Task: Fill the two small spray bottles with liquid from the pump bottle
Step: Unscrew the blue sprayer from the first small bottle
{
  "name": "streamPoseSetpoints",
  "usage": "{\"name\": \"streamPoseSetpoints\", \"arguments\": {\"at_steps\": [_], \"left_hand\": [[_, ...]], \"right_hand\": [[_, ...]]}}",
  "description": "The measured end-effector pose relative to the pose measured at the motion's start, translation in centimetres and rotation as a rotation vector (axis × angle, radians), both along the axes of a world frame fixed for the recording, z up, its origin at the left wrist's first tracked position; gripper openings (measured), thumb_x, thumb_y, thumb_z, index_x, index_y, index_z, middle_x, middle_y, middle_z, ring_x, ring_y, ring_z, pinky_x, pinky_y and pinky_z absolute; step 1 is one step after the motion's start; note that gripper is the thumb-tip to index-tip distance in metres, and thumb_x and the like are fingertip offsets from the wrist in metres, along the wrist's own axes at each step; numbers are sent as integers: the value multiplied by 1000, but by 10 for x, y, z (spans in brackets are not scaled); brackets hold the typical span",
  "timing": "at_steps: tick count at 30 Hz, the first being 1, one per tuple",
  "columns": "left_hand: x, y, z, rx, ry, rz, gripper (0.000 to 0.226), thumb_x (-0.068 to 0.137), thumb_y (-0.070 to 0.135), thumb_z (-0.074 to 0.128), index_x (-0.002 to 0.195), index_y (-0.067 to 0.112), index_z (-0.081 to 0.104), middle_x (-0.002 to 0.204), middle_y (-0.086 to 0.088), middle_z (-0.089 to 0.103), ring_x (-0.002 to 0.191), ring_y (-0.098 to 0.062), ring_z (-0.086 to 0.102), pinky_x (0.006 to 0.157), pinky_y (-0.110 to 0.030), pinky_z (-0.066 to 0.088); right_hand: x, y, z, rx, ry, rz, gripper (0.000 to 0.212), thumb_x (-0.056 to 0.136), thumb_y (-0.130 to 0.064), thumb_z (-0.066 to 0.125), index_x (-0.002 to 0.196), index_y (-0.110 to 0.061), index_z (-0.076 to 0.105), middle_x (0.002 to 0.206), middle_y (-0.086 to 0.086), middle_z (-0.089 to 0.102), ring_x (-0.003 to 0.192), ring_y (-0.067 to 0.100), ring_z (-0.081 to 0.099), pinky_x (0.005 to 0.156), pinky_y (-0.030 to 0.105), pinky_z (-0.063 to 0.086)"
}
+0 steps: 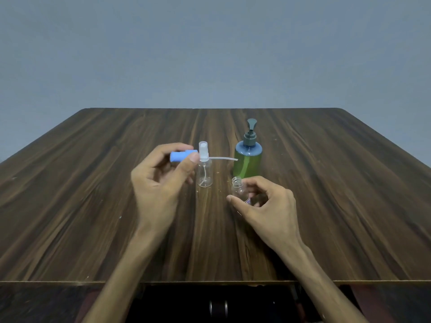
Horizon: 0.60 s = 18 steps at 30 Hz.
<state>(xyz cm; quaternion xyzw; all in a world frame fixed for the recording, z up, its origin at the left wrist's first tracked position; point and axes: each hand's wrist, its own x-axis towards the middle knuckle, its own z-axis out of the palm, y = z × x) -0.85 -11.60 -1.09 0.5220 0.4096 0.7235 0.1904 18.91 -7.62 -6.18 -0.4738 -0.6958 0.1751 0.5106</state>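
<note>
Clear plastic bottle [240, 192], wood-grain table [93, 183]

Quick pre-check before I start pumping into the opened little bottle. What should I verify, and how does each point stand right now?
1. Small open bottle uncapped: ok, its threaded neck is bare.
2. Right hand steadies that bottle: ok, its fingers curl round it.
3. Blue spray head out of the way: not ok, the left hand holds it with its dip tube across the scene.
4. Pump bottle upright with liquid: ok.
5. Pump nozzle over the open neck: not ok, it stands behind.
6. Second spray bottle opened: not ok, capped.
</note>
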Motion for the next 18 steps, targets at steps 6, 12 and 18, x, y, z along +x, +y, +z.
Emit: {"name": "streamPoseSetpoints", "arguments": {"at_steps": [6,12,18], "left_hand": [[-41,-12,-32,-244,331,153,18,84,7,87,92,17,75,87,0,76,78,-22,71,73,-37,59],[-60,2,-51,-488,726,346,22,76,18,85,79,31,67,76,17,72,72,-2,66,64,-29,51],[-64,11,-55,-580,731,327,23,76,14,82,80,30,66,74,17,70,74,1,63,60,-21,39]], "right_hand": [[3,2,-4,-36,35,31,24,78,-39,90,96,-28,79,84,-17,75,79,7,72,64,21,57],[-13,9,1,-116,9,55,27,74,-45,91,92,-30,78,80,-16,75,77,3,72,70,26,61],[-24,15,5,-132,-61,67,30,74,-45,92,95,-29,78,78,-19,74,75,-3,71,73,21,62]]}}
